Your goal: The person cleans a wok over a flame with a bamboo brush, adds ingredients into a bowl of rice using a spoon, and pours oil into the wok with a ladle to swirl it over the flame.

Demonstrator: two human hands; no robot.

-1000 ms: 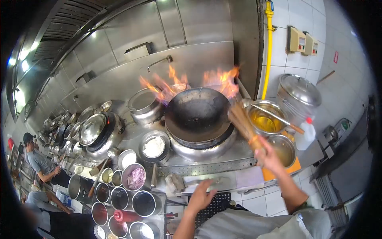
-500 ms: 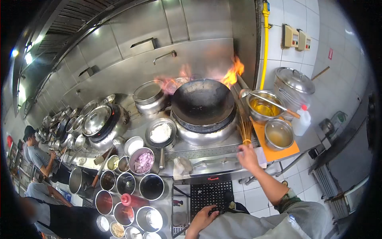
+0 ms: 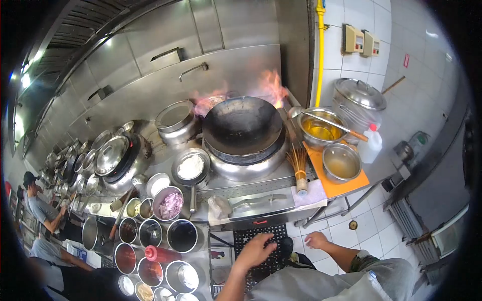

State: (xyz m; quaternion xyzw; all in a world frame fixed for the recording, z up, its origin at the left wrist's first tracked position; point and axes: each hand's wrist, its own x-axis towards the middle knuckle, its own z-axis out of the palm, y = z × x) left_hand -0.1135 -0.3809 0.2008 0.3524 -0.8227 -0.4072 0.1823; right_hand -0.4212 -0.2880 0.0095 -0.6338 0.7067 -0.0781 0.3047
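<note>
My left hand [image 3: 257,251] is raised in front of the stove's front edge, fingers spread, holding nothing. To its right hangs my right hand [image 3: 317,240], empty, its fingers loosely bent and apart. A bamboo wok brush [image 3: 299,168] lies on the stove top beyond my right hand, its handle end resting by a folded cloth [image 3: 314,194]. Behind it sits a large dark wok [image 3: 243,125] on the burner, with flames rising at its back. A ladle [image 3: 331,124] with a wooden handle lies across a steel bowl of yellow oil [image 3: 321,131].
A bowl of cloudy liquid [image 3: 342,163] stands on an orange board [image 3: 326,183], near a white bottle [image 3: 370,145]. At the left are a strainer pan of white food [image 3: 191,167], a bowl of chopped purple onion [image 3: 170,204] and several sauce pots. Co-workers [image 3: 42,208] stand far left.
My right hand has let go of the bamboo brush and drawn back toward my body. My left hand has risen and its fingers have spread. The view has shifted slightly right.
</note>
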